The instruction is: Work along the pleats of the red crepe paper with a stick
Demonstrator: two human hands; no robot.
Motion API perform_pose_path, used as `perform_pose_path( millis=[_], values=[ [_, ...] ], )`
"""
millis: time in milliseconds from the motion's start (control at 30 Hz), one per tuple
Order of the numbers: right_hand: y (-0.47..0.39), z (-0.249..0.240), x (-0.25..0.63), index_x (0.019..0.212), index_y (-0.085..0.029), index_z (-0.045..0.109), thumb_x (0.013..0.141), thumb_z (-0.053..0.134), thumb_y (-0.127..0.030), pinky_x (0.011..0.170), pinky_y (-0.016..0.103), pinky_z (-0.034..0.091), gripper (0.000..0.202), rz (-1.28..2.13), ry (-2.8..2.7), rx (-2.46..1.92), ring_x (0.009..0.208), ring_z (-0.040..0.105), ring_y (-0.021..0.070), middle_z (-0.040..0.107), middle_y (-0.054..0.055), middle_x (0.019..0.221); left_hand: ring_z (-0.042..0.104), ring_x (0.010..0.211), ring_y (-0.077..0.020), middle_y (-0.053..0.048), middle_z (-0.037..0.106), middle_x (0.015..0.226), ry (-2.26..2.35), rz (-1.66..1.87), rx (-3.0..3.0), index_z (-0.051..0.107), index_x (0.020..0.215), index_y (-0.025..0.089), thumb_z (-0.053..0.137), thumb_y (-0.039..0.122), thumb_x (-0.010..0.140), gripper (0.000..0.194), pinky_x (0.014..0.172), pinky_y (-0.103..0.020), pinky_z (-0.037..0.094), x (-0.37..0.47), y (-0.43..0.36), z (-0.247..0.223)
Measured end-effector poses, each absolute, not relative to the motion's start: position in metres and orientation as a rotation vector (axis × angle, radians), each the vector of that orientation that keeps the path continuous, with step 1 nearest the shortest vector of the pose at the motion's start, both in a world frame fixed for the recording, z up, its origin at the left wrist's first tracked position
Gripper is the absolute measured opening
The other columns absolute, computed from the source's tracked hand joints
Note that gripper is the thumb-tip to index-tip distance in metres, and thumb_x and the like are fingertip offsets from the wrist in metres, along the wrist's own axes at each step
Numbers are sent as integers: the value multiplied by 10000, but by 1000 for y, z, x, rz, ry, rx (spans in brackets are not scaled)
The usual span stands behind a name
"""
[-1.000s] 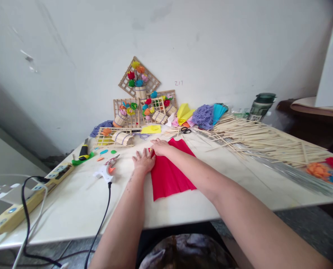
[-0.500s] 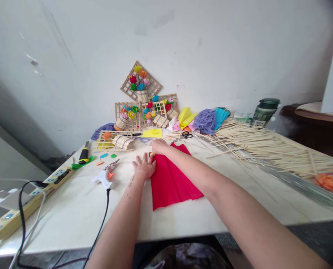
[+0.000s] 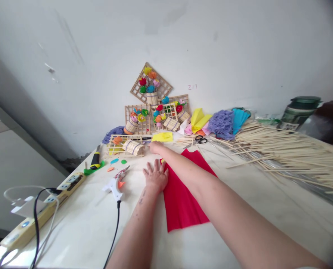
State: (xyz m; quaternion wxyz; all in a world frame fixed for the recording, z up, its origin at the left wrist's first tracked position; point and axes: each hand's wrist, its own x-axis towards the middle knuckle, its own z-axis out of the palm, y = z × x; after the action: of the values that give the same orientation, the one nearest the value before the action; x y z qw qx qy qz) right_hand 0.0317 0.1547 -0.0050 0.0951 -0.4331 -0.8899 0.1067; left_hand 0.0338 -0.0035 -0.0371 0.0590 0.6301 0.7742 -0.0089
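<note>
My left hand [image 3: 156, 176] lies flat with its fingers spread, its right side resting on the left edge of a red crepe paper sheet [image 3: 183, 201]. A small yellow piece [image 3: 162, 161] sits by its fingertips at the sheet's top left corner. My right hand [image 3: 155, 147] reaches across beyond the sheet, close to the end of a small stick-made barrel [image 3: 133, 147] on a wooden grid [image 3: 110, 152]. Its fingers are small and partly hidden, so I cannot make out whether they hold anything. My right forearm covers part of the red sheet.
A hot glue gun [image 3: 114, 186] with a black cord lies on the left, near a utility knife [image 3: 95, 160] and a power strip [image 3: 51, 205]. Scissors [image 3: 198, 140], purple yarn [image 3: 221, 123], many thin sticks [image 3: 289, 153] and a green-lidded bottle [image 3: 301, 112] are farther right. Flower-decorated grids [image 3: 140, 119] lean against the wall.
My right hand has moved away from the sheet's top edge, left and farther back toward the stick-made barrel. My left hand stays on the sheet's edge. The view has shifted leftward.
</note>
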Motion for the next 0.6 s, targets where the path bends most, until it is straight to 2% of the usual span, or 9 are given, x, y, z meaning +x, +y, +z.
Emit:
perform_pose_path(
  millis=[233,433,600],
  values=[
    [175,-10,10,1123,-86,580,808,420,-128,885,331,416,356,226,-2606,-1344,1103,515,238,558,180,1178,-12,1318,-386,3,59,1489,2355,-36,1904,195,1392,301,102,512,844,594,1017,-613,75,34,-4,-40],
    [190,-15,-4,1137,-106,571,814,401,-132,878,318,426,367,227,-2552,-1332,1104,505,230,559,152,1186,-9,1317,-391,-3,63,1489,2356,-37,1916,190,1395,288,112,490,843,593,1014,-618,79,34,-4,-41],
    [201,-19,-13,1107,-117,594,833,404,-213,829,321,455,348,252,-2512,-1340,1056,537,248,605,154,1108,-28,1309,-408,-11,67,1490,2342,-31,1907,219,1391,269,136,456,842,586,1012,-622,63,35,-5,-39]
  ],
)
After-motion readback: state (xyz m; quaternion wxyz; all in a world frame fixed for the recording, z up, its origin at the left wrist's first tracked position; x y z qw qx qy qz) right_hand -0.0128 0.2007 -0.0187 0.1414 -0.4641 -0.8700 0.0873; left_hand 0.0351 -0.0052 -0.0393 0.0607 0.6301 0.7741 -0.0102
